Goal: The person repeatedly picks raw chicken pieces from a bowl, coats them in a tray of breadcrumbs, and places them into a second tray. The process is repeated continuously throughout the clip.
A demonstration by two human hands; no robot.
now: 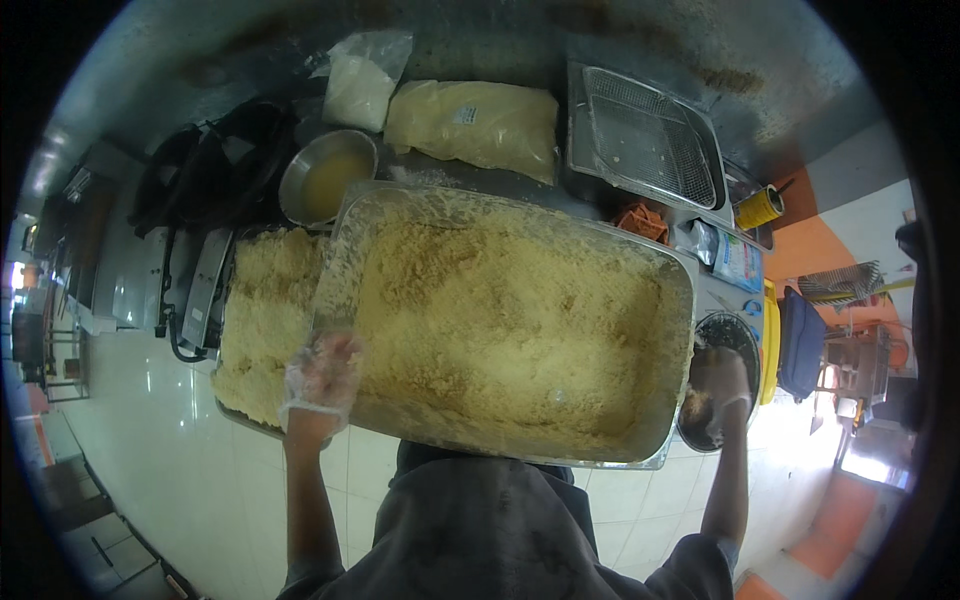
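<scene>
With each gloved hand — left hand (322, 375), right hand (722, 385) — closed on an end of the crumb-filled rectangular steel tray (520, 330), tilting risks spilling crumbs onto the lower crumb-covered tray (265, 320) — or the floor.

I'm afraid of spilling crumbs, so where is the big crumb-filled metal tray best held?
At its two short ends, one hand from each side. The metal tray is long, wide and heaped with crumbs, so a grip on opposite rims should keep it level. The left hand and right hand hold it that way.
</scene>
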